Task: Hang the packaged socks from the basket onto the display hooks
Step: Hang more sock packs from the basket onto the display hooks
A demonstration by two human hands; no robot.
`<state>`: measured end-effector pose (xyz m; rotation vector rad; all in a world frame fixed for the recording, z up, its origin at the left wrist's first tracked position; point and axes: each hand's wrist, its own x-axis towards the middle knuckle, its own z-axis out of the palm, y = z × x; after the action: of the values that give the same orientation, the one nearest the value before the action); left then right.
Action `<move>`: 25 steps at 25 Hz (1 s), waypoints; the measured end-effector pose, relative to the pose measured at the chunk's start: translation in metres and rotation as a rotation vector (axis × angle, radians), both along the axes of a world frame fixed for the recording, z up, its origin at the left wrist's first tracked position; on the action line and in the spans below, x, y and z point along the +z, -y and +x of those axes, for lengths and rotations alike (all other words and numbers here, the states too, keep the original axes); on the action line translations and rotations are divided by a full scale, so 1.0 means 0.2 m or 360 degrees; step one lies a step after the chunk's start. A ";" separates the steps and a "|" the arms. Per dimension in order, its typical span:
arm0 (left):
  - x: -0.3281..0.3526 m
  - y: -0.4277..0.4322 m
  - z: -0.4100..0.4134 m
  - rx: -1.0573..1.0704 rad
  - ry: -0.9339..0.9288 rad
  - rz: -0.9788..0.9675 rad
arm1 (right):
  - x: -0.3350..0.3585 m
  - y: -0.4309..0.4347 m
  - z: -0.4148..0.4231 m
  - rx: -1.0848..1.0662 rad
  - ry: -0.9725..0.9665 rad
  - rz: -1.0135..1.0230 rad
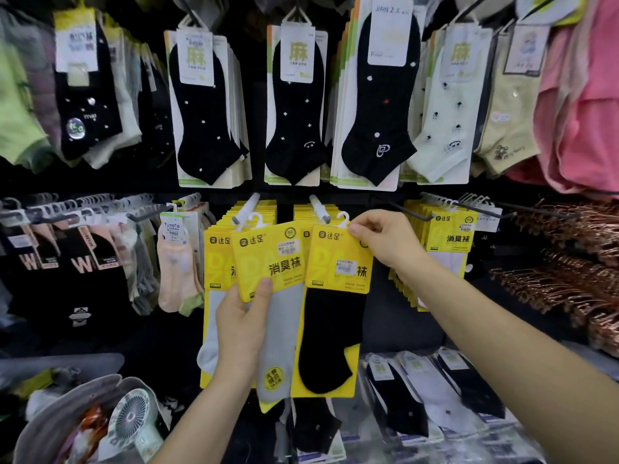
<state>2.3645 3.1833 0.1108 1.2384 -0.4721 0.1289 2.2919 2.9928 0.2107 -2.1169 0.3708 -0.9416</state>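
- Left hand (243, 316) curls round the yellow header card of a grey sock pack (278, 333), thumb on the front, holding it tilted.
- Right hand (385, 241) pinches the top corner of a black sock pack (331, 329) just beside its white hanger loop (342, 218).
- That loop sits at the tip of the right display hook (320, 209); I cannot tell whether it is over the hook.
- I see the left display hook (246, 209) above the grey pack, loaded with more yellow packs.
- A black display wall (288, 189) fills my view; black ankle socks (204, 108) on cards hang along the upper row.
- Copper-coloured hangers (569, 262) crowd the right, under pink garments (582, 112).
- Low on the left, a grey basket (60, 406) holds a small white fan (132, 418).
- Flat sock packs (435, 396) lie on the shelf below.
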 end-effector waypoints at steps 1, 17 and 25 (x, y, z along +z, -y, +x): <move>0.00 -0.03 0.01 0.0017 0.0011 -0.0008 | 0.02 0.01 0.02 -0.0036 -0.0013 -0.0026; -0.05 0.04 -0.03 -0.0320 0.0114 0.0208 | -0.01 -0.08 0.06 -0.0104 0.0291 -0.0395; -0.06 0.17 -0.08 -0.0452 -0.0046 0.0352 | 0.05 -0.08 -0.05 0.0311 -0.0182 -0.0141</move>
<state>2.3479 3.1492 0.0996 1.3728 -0.6446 -0.1868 2.2828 3.0085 0.2205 -2.2471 0.1773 -0.7381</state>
